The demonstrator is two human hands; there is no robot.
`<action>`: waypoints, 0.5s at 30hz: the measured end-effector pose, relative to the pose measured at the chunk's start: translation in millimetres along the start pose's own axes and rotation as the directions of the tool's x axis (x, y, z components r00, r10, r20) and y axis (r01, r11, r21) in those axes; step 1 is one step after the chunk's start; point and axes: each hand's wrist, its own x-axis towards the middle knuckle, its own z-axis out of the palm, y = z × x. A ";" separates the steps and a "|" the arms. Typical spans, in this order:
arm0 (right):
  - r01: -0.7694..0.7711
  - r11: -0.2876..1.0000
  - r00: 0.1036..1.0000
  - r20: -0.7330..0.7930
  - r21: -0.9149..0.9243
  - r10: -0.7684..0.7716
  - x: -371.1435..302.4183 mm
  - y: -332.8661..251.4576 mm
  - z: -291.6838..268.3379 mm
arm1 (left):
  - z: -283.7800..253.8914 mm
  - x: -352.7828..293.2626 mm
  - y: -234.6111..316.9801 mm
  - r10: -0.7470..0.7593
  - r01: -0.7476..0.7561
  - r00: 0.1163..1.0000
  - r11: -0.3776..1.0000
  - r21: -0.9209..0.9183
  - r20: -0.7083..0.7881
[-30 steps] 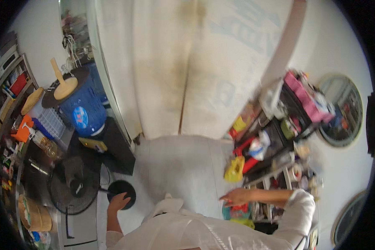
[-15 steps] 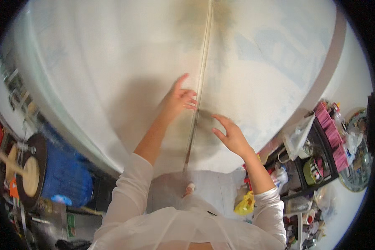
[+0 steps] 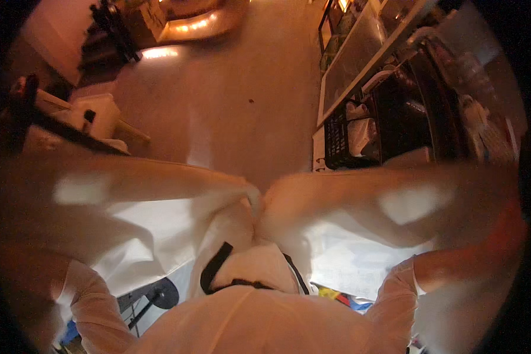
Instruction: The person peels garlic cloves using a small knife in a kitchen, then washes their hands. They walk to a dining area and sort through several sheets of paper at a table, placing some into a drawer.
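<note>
A pale cloth curtain hangs in two parted halves, the left panel (image 3: pixel 153 221) and the right panel (image 3: pixel 360 251), with my body in the gap between them. My left forearm (image 3: pixel 32 271) reaches out sideways against the left panel, and its hand is lost in the dark edge of the picture. On the other side my right arm stretches out along the right panel. My right hand (image 3: pixel 509 227) is a reddish blur near the rim, so its fingers and any grip on the cloth cannot be made out.
Beyond the curtain lies a dim, orange-lit floor (image 3: pixel 218 118). At right stand a black basket (image 3: pixel 336 138) and a white-framed panel (image 3: pixel 360 65). A white container (image 3: pixel 97 115) sits at left, with a cardboard box (image 3: pixel 144 23) farther off. A black round object (image 3: pixel 162 293) shows below the left panel.
Earlier both hands were in front of the closed curtain near its middle seam. Now its halves are apart, my arms are spread wide, and the dim room beyond shows.
</note>
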 end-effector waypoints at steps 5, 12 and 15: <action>-0.211 0.939 0.977 -0.036 -0.270 0.209 48.6 137.6 31.3 | 127.1 -62.0 -199.9 -0.465 0.486 0.844 0.874 -0.016 0.268; -0.418 0.596 0.658 0.224 -0.685 0.719 111.0 295.2 140.0 | 309.5 -16.0 -380.6 -0.480 0.818 0.449 0.561 -0.130 0.754; -0.574 0.799 0.685 0.431 -0.178 0.588 183.8 328.2 130.5 | 358.7 70.7 -448.6 -0.356 0.820 0.451 0.528 -0.222 0.819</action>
